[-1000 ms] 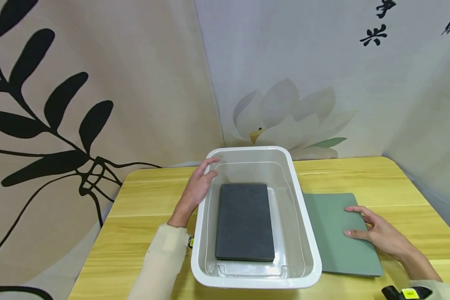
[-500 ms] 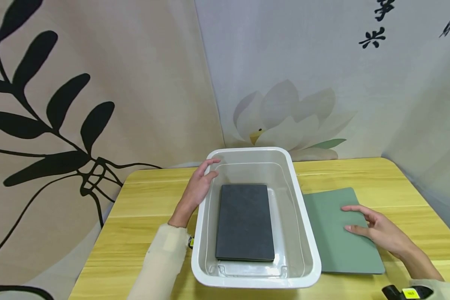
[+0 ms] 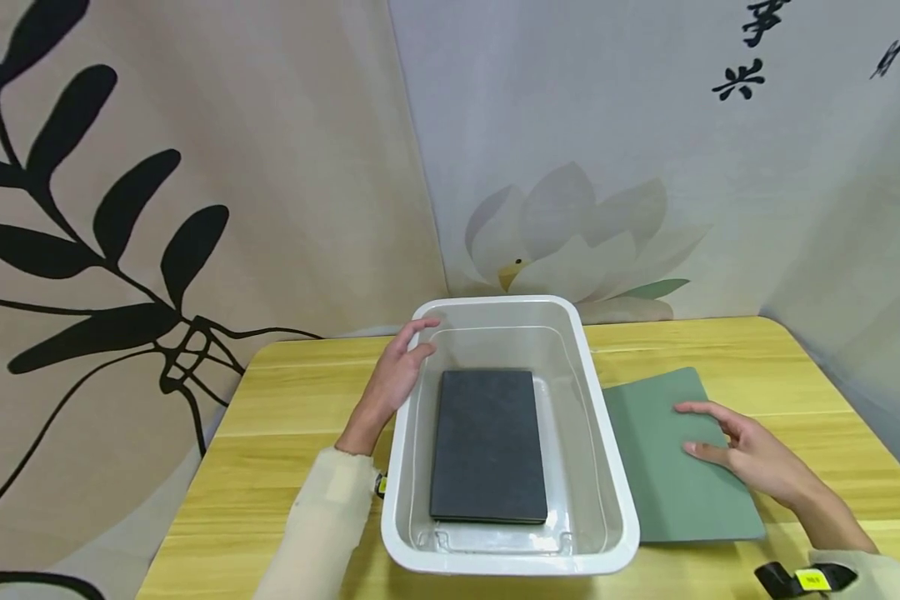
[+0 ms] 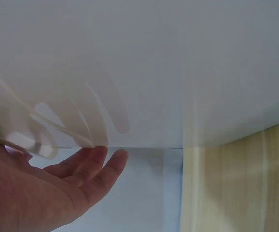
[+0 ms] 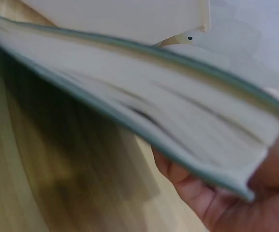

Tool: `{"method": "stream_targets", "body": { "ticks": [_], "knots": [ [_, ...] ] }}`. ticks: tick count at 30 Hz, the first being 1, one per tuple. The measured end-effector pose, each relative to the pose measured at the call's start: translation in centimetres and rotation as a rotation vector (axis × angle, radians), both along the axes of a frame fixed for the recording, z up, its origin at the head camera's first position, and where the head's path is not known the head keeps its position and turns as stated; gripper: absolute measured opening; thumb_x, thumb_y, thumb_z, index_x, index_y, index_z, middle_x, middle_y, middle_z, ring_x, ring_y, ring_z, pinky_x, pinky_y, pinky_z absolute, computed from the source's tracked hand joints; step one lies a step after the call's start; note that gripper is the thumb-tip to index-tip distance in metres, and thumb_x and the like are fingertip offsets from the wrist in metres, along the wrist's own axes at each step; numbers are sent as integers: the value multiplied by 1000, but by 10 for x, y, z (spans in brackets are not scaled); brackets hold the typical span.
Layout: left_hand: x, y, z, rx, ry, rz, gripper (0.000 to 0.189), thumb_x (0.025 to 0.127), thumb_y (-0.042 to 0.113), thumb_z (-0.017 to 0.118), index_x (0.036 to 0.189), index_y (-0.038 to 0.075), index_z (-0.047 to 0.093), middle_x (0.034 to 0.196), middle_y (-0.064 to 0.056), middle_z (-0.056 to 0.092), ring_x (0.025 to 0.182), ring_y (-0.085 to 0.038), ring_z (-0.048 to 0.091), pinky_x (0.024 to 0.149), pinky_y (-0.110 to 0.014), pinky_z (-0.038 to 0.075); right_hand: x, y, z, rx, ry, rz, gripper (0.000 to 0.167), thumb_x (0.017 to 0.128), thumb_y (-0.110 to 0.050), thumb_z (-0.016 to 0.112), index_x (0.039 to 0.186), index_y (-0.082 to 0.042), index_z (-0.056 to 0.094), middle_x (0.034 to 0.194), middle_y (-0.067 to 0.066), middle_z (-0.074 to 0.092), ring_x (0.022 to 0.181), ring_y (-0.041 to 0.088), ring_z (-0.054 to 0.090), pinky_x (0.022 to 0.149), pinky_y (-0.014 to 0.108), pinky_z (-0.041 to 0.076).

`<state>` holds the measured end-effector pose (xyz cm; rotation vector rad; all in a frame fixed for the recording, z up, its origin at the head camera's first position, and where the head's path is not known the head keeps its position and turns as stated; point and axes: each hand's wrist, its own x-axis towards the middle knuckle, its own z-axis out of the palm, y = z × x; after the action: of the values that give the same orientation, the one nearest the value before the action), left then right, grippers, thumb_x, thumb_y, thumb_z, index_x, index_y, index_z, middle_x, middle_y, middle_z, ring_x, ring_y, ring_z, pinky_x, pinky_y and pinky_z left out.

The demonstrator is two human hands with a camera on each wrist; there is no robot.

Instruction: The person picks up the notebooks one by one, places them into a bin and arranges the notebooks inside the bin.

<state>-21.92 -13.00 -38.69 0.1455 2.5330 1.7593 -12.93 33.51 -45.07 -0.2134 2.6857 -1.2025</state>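
Note:
In the head view, my left hand (image 3: 396, 375) holds the left rim of a white plastic tub (image 3: 615, 467), thumb and index finger over the rim. The left wrist view shows the other fingers (image 4: 105, 176) against its outer wall. A black notebook (image 3: 489, 446) lies flat inside the tub. To the tub's right, my right hand (image 3: 757, 454) grips the right edge of a green hardcover notebook (image 3: 675, 467), thumb on the top cover and fingers beneath. In the right wrist view, this notebook is tilted above the table, its page edges showing.
The tub stands on a yellow wood-grain table (image 3: 292, 400). Behind it hangs a pale printed cloth (image 3: 607, 125) with a lotus and black leaf patterns.
The green notebook's far edge has risen and swung slightly left with my right hand, and the notebook is now tilted. My left hand, the tub and the black notebook stay put.

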Motion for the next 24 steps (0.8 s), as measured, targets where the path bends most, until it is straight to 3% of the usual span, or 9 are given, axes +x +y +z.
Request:
{"method": "stream_targets", "body": {
  "ticks": [6,17,24],
  "knots": [
    [1,0,0,1,-3,0,38,101,24,48,138,21,55,153,1,41,143,-23,32,115,-53,25,-1,-4,2,-34,-9,-5,58,95,-34,65,147,-17,44,149,14,42,116,25,37,89,57,37],
    [2,0,1,-5,-1,-3,38,101,25,48,139,22,54,154,1,40,143,-23,32,115,-54,26,2,-3,7,-47,11,-16,58,97,-33,63,149,-19,42,149,13,40,108,15,39,84,48,38],
    [2,-1,1,-4,-9,1,38,101,26,47,138,23,54,154,2,40,142,-24,33,114,-55,27,2,-2,14,-61,-5,-36,59,97,-36,62,150,-20,40,156,16,32,125,24,34,88,49,39]
  ]
}}
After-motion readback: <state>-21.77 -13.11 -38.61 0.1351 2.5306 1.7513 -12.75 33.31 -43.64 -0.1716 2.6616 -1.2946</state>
